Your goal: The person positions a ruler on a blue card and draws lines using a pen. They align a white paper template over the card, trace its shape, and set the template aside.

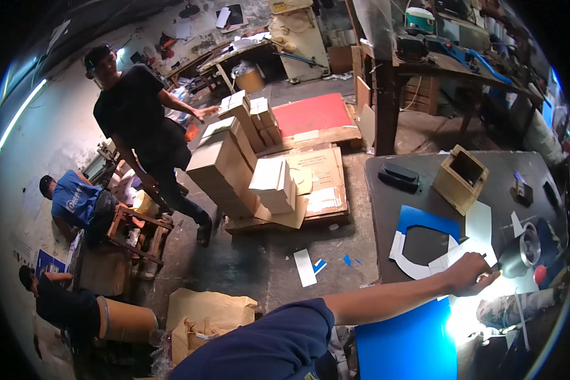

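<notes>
My left hand (468, 275) reaches across to the right at the end of a bare forearm, over the near right part of a dark table (386, 209). Its fingers are curled together; what they hold, if anything, is too small to make out. Just right of it is a grey metal lamp shade (516, 256). White sheets (479, 223) lie beyond and under the hand, beside a blue and white cut-out piece (427, 217) with a large opening. Nearer to me lies a plain blue sheet (405, 345), beside a strong glare. My right hand does not show.
On the table also stand a wooden box (461, 179), a black case (399, 177) and a small pen holder (521, 191). Stacked cardboard (221, 164) rises from a low pallet across the floor. A person (139, 114) stands behind it; two others (79, 199) work at left.
</notes>
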Motion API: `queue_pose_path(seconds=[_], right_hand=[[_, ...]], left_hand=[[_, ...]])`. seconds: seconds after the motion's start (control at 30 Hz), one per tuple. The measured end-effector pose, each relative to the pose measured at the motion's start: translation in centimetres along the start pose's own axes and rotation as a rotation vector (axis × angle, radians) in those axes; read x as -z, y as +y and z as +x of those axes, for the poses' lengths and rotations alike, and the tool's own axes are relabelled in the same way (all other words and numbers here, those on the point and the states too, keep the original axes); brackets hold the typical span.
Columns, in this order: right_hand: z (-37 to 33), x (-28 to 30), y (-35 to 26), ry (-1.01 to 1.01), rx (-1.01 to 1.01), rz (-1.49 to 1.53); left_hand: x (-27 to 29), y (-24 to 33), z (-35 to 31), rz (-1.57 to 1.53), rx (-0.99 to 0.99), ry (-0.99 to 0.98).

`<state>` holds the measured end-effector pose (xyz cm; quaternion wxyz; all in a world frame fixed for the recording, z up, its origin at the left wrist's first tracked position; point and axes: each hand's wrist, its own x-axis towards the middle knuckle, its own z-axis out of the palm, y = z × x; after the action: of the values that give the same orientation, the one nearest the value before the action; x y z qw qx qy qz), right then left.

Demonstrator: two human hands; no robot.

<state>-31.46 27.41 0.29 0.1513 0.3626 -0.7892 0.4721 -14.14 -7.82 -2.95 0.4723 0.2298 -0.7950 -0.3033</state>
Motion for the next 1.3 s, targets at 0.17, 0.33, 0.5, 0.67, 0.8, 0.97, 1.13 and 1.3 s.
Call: queue_pose_path(seconds=[0.17,0.33,0.5,0.67,0.8,0.97,1.13,1.3], right_hand=[[0.0,0.4,0.2,-0.160,0.160,-0.040],[0.0,0.4,-1.2,-0.080,-0.008,0.011],[0.2,0.4,-1.7,-0.154,0.135,-0.067],[0.2,0.1,-2.5,-0.091,-0.082,0.053],[0.4,0.3,-2.8,-0.185,0.182,-0.102],[-0.1,-0.2,-3.4,-0.129,0.063,-0.034],[0.2,-0.1,-3.1,-0.107,0.035,0.025],[2.2,0.8,-4.3,0.032,-0.005,0.035]], left_hand=[[0.4,0.3,0.0,-0.003,-0.016,-0.030],[0.4,0.5,-0.2,0.006,-0.065,-0.014],[0.6,0.5,-0.3,-0.030,-0.055,0.000],[0.4,0.3,-0.4,-0.035,-0.067,0.020],[0.6,0.3,-0.3,0.003,-0.042,-0.030],[0.2,0.5,-0.2,-0.029,-0.043,0.004],[0.0,-0.3,0.0,0.038,0.005,-0.029],[-0.6,-1.4,-0.3,0.138,0.128,-0.146]])
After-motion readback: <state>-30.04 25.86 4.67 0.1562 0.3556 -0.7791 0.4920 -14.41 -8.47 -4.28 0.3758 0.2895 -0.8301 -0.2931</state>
